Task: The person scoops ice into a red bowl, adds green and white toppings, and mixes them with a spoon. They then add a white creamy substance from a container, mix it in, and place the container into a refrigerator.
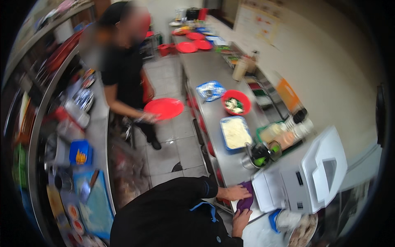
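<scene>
My left hand (237, 193) lies on a purple cloth (246, 200), its fingers stretched across the upper part. At the lower edge of that cloth, my right hand (242, 218) touches it with bent fingertips. Whether either hand grips the fabric cannot be told. Under the cloth is a white surface at the counter's end. Just right of the hands stands a white machine (293, 185) with an open lid and a front tray. Above them are a metal pot (247, 161) with dark and green things in it and a blue-rimmed tub (237, 132) of pale powder.
A co-worker (123, 71) in black stands in the aisle holding a red plate (164, 108). A red bowl (243, 97) of food and several bottles are on the steel counter (200, 69). Opposite, a knife (89, 185) with a broad blade lies on a blue cutting board (95, 213).
</scene>
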The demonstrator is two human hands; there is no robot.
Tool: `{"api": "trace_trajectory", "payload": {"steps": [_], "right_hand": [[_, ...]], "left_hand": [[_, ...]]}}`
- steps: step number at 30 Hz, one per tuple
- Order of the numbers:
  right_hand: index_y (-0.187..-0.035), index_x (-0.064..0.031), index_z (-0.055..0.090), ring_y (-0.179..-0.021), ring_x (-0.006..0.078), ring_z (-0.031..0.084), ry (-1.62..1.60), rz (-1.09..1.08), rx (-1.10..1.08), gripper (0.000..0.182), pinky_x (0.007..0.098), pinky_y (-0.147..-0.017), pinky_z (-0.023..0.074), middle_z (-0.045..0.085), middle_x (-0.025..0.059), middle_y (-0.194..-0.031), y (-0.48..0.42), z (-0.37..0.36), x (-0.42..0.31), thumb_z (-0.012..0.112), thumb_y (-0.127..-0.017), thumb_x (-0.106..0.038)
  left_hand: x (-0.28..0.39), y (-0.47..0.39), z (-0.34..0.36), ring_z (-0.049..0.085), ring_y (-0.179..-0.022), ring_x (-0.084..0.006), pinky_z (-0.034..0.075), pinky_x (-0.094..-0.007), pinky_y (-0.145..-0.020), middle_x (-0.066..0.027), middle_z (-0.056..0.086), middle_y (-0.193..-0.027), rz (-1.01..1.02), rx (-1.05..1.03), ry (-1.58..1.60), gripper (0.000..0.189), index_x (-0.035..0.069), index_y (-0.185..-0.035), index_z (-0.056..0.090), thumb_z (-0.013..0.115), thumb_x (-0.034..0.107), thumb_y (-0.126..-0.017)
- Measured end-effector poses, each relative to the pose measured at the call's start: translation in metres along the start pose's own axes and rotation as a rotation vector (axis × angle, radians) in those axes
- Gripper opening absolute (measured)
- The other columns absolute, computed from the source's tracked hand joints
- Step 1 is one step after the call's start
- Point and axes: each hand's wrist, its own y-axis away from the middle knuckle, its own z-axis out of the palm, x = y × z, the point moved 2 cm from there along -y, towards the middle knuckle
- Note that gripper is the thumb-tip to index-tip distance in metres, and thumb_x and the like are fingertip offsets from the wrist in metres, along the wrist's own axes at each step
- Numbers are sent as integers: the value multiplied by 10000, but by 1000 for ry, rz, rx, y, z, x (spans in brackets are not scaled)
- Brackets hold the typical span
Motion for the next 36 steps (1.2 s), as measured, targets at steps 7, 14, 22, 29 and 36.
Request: {"api": "trace_trajectory", "payload": {"steps": [7, 14, 22, 29, 36], "right_hand": [[-913, 68, 620, -706, 420, 564, -221, 34, -90, 485, 469, -680, 461, 610, 270, -787, -37, -8, 7, 436, -1070, -352], [-1048, 39, 623, -796, 143, 584, -1023, 226, -200, 456, 310, -706, 477, 655, 77, -939, -41, -4, 12, 403, -1102, -358], [-911, -1, 556, -706, 118, 495, -943, 69, -266, 280, 280, -629, 413, 565, 34, -798, -22, -15, 22, 481, -1076, -214], [-1017, 36, 722, -941, 270, 657, -665, 99, -20, 220, 370, -855, 512, 716, 183, -1027, 3, -87, -14, 738, -914, -157], [-1038, 22, 650, -901, 219, 614, -619, 340, 119, 230, 347, -806, 497, 660, 125, -1011, 11, -59, -7, 661, -955, -193]], "left_hand": [[9, 20, 1, 553, -964, -213, 416, -405, -831, -49, 547, -971, -116, 20, -35, 177, 115, -984, 593, 567, 266, -895], [23, 5, -75, 635, -698, -459, 522, -497, -693, -260, 669, -759, -506, -90, 552, 596, -47, -744, 678, 538, 486, -973], [24, -5, -62, 631, -752, -428, 499, -487, -712, -256, 645, -799, -374, -118, 680, 476, -50, -827, 640, 532, 385, -986], [38, -3, -42, 598, -965, -433, 467, -500, -865, -272, 606, -1049, -248, -283, 723, 347, -47, -1063, 561, 434, 276, -1049], [46, -11, -59, 576, -1017, -416, 463, -500, -884, -198, 535, -1139, -208, -203, 808, 180, 63, -1149, 530, 506, 132, -984]]}}
